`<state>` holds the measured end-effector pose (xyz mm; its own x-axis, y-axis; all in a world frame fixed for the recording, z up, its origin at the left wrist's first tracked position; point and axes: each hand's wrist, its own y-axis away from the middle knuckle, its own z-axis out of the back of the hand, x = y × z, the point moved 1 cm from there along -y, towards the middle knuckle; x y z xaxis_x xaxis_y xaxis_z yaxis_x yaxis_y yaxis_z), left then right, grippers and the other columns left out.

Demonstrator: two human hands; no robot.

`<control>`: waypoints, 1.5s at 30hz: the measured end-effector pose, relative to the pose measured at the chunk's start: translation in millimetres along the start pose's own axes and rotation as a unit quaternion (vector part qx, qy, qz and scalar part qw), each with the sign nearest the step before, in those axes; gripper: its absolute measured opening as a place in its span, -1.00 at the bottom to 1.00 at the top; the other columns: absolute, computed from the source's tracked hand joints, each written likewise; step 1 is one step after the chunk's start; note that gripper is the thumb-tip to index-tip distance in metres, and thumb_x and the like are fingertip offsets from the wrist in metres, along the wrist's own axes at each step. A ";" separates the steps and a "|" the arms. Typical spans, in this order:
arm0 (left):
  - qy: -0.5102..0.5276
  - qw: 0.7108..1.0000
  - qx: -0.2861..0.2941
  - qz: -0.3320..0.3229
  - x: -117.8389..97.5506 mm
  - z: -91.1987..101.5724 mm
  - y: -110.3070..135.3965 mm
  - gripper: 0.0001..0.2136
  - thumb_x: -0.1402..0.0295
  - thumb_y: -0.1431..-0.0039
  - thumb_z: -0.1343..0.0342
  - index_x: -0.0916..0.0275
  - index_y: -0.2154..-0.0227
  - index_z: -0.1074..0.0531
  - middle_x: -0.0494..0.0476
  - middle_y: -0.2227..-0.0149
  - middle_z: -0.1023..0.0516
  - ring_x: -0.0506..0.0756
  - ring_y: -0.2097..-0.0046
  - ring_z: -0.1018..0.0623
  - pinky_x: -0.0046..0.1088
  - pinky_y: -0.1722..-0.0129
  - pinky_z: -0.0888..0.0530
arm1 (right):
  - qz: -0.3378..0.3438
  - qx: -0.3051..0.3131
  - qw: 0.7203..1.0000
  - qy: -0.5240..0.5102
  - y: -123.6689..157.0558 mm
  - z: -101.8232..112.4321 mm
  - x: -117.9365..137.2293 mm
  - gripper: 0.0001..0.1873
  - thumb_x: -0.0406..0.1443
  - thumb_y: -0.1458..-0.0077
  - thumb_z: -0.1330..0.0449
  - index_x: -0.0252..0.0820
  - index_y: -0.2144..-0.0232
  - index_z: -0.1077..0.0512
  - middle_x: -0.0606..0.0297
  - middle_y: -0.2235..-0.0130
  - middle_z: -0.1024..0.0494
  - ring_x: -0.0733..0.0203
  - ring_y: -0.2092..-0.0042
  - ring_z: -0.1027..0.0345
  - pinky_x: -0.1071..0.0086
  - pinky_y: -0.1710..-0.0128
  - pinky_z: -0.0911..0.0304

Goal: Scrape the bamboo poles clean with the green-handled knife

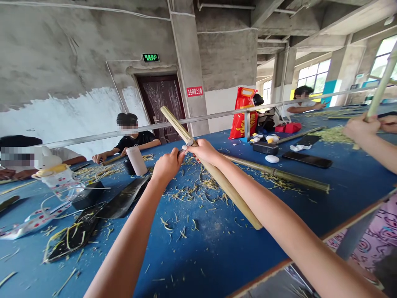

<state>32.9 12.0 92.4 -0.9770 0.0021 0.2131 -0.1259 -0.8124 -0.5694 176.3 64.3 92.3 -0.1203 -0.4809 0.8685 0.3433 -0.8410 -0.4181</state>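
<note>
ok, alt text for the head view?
The left hand and right hand grip a bamboo pole over a blue worktable strewn with shavings. A second bamboo pole lies on the table, and a co-worker sits across it.

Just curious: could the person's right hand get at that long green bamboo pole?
Probably yes, once it lets go: the right hand grips a pale bamboo stick, and the green bamboo pole lies just beside it, only loose shavings between.

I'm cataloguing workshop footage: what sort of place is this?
Probably a bamboo-working workshop in a bare concrete building: a long blue workbench, bamboo shavings scattered across it, and a bamboo pole in hand.
</note>
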 end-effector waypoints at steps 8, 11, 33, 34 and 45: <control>-0.019 0.994 -0.025 0.103 -9.6 18.3 1.9 -0.46 0.03 -0.21 0.47 0.35 0.15 -0.25 0.35 0.39 -0.50 0.28 0.32 -0.53 -0.29 0.40 -0.40 | 0.007 -0.057 0.996 0.062 9.0 4.6 16.0 -0.60 0.02 0.10 -0.20 -0.18 0.55 -0.25 0.33 0.66 -0.32 0.33 0.67 -0.20 0.44 0.72 -0.16; 0.002 0.999 -0.021 0.040 -4.7 18.1 0.1 -0.46 0.00 -0.20 0.46 0.31 0.16 -0.25 0.30 0.39 -0.50 0.26 0.31 -0.53 -0.31 0.37 -0.40 | 0.029 -0.049 0.998 0.038 11.3 8.9 17.9 -0.59 0.04 0.10 -0.18 -0.18 0.53 -0.27 0.35 0.65 -0.31 0.36 0.66 -0.20 0.46 0.71 -0.16; -0.007 0.999 0.008 0.034 -6.5 11.5 4.8 -0.50 0.05 -0.22 0.46 0.32 0.18 -0.25 0.30 0.40 -0.50 0.26 0.34 -0.54 -0.32 0.40 -0.39 | 0.019 -0.054 0.996 0.072 7.6 6.1 13.7 -0.63 -0.05 0.19 -0.28 -0.18 0.57 -0.26 0.37 0.65 -0.32 0.34 0.65 -0.21 0.44 0.70 -0.15; -0.010 0.999 0.005 0.037 -6.9 11.4 5.4 -0.50 0.05 -0.23 0.46 0.32 0.18 -0.25 0.30 0.40 -0.50 0.26 0.34 -0.54 -0.32 0.41 -0.39 | 0.018 -0.057 0.996 0.073 7.7 5.9 14.1 -0.63 -0.06 0.20 -0.28 -0.18 0.58 -0.26 0.37 0.65 -0.33 0.34 0.66 -0.21 0.45 0.70 -0.15; 0.054 0.996 -0.013 0.074 -9.7 12.5 -0.8 -0.50 0.09 -0.24 0.46 0.33 0.20 -0.28 0.32 0.39 -0.52 0.24 0.33 -0.54 -0.35 0.40 -0.38 | 0.009 -0.070 0.994 0.086 6.2 9.6 14.3 -0.59 -0.02 0.17 -0.26 -0.17 0.62 -0.20 0.33 0.69 -0.32 0.31 0.68 -0.23 0.45 0.72 -0.17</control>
<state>44.6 5.3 100.7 -0.9978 -0.0523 0.0402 0.0170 -0.7925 -0.6096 185.6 54.6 104.7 -0.2767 -0.5215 0.8072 0.2153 -0.8523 -0.4768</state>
